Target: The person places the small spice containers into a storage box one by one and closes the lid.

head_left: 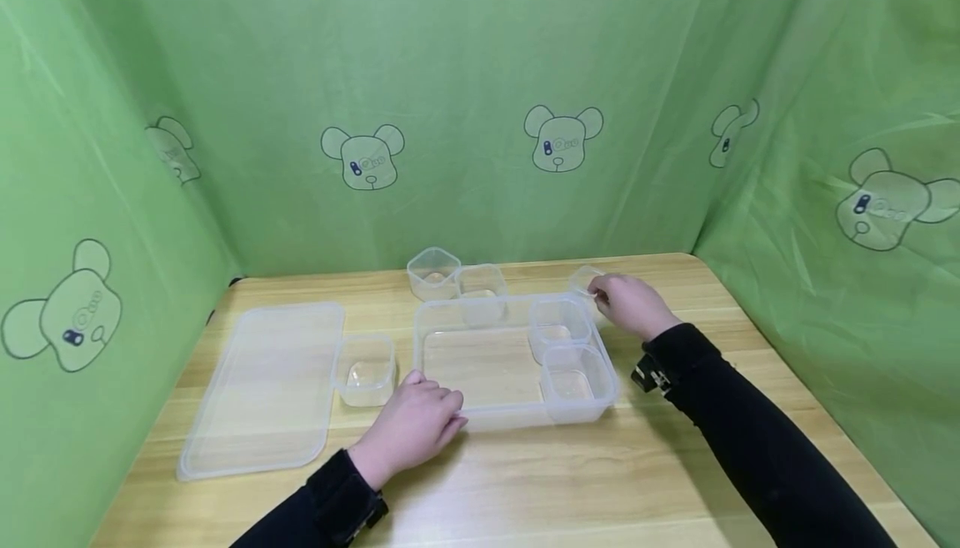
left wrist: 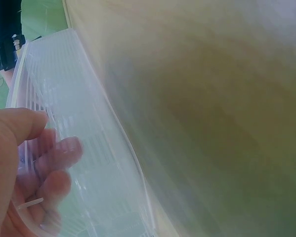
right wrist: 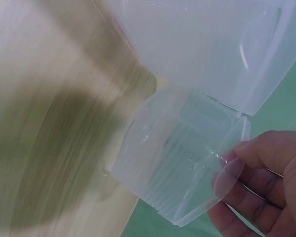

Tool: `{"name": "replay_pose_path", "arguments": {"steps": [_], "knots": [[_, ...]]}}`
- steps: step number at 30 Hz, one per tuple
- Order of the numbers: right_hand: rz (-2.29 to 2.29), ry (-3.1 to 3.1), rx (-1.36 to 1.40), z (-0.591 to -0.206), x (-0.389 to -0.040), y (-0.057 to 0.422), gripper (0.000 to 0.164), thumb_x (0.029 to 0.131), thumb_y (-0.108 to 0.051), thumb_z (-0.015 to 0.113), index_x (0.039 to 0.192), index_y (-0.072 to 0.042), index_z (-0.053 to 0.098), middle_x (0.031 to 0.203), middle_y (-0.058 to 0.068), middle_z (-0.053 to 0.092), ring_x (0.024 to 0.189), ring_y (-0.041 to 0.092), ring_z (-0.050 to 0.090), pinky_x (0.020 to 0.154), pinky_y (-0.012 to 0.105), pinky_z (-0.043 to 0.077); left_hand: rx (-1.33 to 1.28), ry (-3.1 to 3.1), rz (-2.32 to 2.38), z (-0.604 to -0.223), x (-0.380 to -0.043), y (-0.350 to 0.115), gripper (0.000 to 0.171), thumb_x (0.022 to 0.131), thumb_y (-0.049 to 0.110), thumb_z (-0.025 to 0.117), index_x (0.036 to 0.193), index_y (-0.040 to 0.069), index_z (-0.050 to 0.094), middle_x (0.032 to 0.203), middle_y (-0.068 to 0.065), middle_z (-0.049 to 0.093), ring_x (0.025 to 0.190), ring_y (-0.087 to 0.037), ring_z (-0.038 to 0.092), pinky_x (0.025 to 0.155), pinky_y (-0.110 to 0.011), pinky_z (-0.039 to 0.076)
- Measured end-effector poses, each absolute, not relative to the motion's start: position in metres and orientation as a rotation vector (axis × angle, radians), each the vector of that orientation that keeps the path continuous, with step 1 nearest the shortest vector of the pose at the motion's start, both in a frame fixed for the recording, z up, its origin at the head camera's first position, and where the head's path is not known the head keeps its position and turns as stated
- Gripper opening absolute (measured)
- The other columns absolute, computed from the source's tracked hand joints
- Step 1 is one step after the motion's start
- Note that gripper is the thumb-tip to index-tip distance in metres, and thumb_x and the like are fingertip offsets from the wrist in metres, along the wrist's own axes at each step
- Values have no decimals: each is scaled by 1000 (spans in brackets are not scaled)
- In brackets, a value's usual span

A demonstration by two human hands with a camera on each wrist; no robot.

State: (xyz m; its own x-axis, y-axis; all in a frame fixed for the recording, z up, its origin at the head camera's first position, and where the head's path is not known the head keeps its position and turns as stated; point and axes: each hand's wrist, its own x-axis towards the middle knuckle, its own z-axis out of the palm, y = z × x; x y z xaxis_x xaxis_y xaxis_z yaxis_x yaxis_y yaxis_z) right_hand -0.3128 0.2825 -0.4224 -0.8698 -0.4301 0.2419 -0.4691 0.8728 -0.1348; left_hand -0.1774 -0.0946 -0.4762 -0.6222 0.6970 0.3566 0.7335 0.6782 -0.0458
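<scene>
A large translucent plastic box (head_left: 480,416) lies on the table, with two small clear containers (head_left: 576,383) inside along its right end. My left hand (head_left: 420,419) grips the box's rim at the front left corner; in the left wrist view the thumb (left wrist: 26,123) and curled fingers lie either side of the wall. Past the box's back right corner, my right hand (head_left: 632,302) pinches the rim of another small container (right wrist: 172,148), partly covered by the hand in the head view. The right wrist view shows this container touching or very close to the large box.
A flat translucent lid (head_left: 262,389) lies on the left, a small container (head_left: 365,373) beside it. Two more small containers stand behind the box: one at the back (head_left: 433,274), one nearer its wall (head_left: 482,281). Green fabric (head_left: 465,214) encloses the table (head_left: 540,481).
</scene>
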Motion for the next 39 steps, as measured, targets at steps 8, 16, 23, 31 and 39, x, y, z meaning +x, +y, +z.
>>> {"name": "replay_pose_path", "arguments": {"steps": [8, 16, 23, 31, 39], "knots": [[289, -2855, 641, -417, -310, 285, 19, 91, 1, 59, 106, 5, 70, 98, 18, 71, 89, 34, 68, 80, 50, 54, -1128, -2548, -146, -476, -178, -95, 25, 94, 37, 68, 78, 22, 56, 71, 11, 63, 67, -10, 59, 72, -31, 38], [296, -2846, 618, -408, -309, 287, 20, 89, 1, 57, 104, 6, 69, 92, 17, 69, 80, 28, 63, 80, 50, 53, -1128, -2551, -143, -476, -178, -95, 26, 94, 37, 68, 77, 22, 55, 71, 12, 61, 66, -10, 58, 72, -30, 38], [302, -2849, 604, -402, -307, 290, 21, 88, 1, 56, 105, 7, 69, 92, 17, 68, 80, 28, 62, 80, 49, 52, -1126, -2549, -143, -476, -177, -95, 26, 94, 38, 68, 77, 22, 55, 70, 12, 61, 65, -10, 57, 71, -30, 38], [297, -2832, 577, -383, -301, 293, 24, 89, 0, 54, 107, 7, 68, 94, 18, 68, 77, 27, 59, 75, 48, 51, -1130, -2551, -145, -475, -177, -95, 25, 94, 37, 68, 78, 22, 56, 71, 11, 62, 66, -10, 57, 72, -31, 39], [302, -2820, 564, -369, -299, 295, 25, 90, 0, 55, 109, 8, 68, 97, 19, 67, 81, 29, 60, 75, 48, 50, -1125, -2563, -135, -473, -177, -94, 25, 94, 37, 68, 78, 21, 56, 72, 10, 63, 67, -11, 58, 73, -31, 39]]}}
